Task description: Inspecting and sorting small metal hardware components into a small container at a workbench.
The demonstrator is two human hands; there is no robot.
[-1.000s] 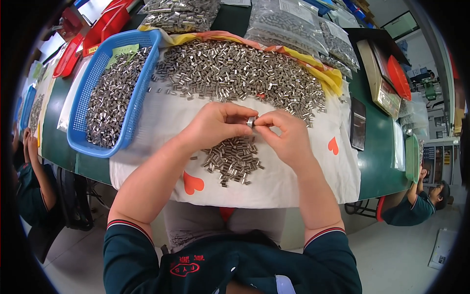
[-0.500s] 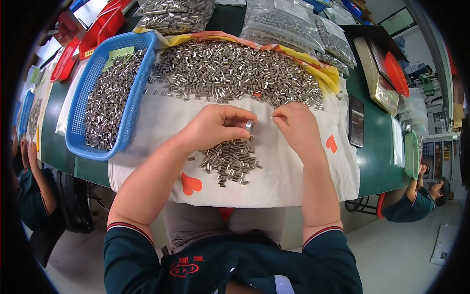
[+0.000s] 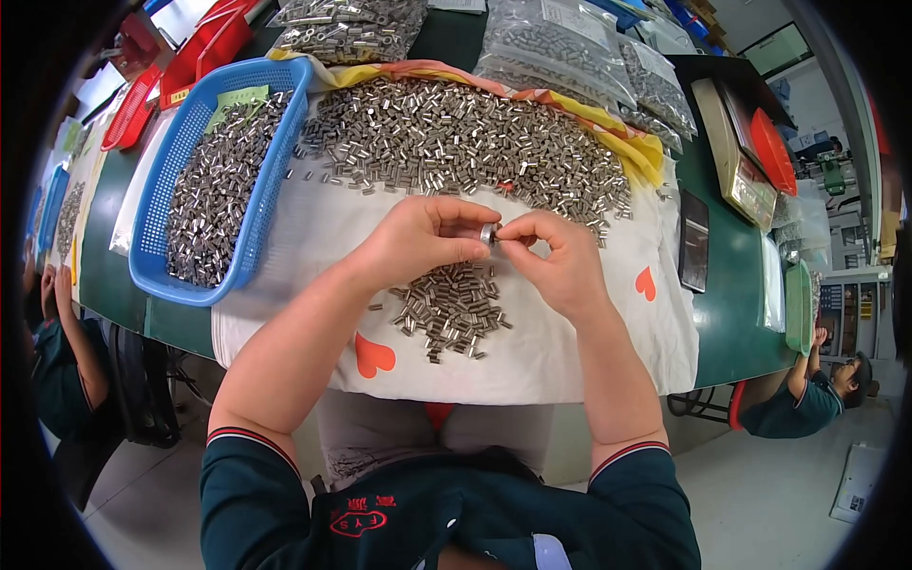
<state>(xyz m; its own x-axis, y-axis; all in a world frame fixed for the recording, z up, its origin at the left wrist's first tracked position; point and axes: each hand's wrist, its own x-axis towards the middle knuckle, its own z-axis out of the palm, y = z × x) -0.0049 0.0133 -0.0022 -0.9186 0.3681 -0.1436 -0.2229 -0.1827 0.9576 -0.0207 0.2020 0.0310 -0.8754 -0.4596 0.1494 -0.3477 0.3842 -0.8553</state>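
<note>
My left hand grips a short, shiny, round metal piece between thumb and fingers, above the cloth. Thumb and forefinger of my right hand pinch together right against that piece's right side; whatever they hold is too small and hidden to make out. Below my hands lies a small heap of short metal cylinders. Beyond them spreads a much larger bank of similar cylinders. Both heaps rest on a white cloth with red hearts.
At the left stands a blue perforated basket of metal cylinders. Clear bags of metal parts line the back. A dark phone-like slab lies right of the cloth on the green table. Other people sit at both sides.
My right hand has moved left, bringing its pinched fingertips from a gap away up to the round metal piece. My left hand keeps its hold in nearly the same place.
</note>
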